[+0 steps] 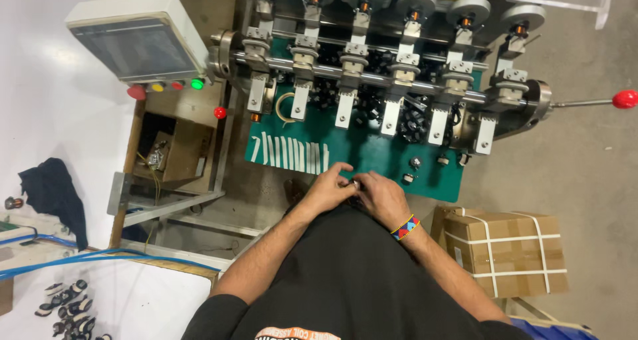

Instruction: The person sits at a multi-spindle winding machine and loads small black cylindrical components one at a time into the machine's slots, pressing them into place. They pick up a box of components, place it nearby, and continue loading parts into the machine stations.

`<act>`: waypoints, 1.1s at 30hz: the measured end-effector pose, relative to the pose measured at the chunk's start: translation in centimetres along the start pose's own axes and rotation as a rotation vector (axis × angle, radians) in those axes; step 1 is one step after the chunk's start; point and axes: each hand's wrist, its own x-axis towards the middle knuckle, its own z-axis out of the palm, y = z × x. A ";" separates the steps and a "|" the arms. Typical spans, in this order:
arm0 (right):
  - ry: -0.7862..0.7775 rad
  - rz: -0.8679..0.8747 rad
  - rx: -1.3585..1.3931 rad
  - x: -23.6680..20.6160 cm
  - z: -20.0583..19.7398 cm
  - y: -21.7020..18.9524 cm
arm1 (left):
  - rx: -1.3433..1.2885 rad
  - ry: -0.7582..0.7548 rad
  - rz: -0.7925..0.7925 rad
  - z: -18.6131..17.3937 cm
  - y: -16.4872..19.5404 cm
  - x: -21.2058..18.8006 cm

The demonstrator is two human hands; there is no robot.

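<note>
Looking down from the head camera, I see the person's left hand and right hand pressed together just above the lap, fingertips meeting over a small part pinched between them. The part is mostly hidden by the fingers, so I cannot tell what it is. Both hands are curled in a fine grip on it, the right wrist wearing a beaded bracelet.

Just beyond the knuckles lies a green mat. Ahead of the left hand, a row of white strips is laid out on it, and ahead of the right hand a few small loose bobbins sit near the mat's edge. Farther ahead stands a winding machine with a steel shaft carrying six stations, and dark bobbins piled behind them. Its lever with a red knob sticks out far to the right.

Off beyond the left hand a control box with a screen shows coloured buttons. Beside the right forearm sits a strapped cardboard box. Well to the left, on a white table, lie blue cables and more black-and-white bobbins.
</note>
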 end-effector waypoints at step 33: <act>-0.089 0.584 1.394 20.4 18.3 -9.4 | -0.221 0.142 -0.039 -19.8 -9.8 -0.2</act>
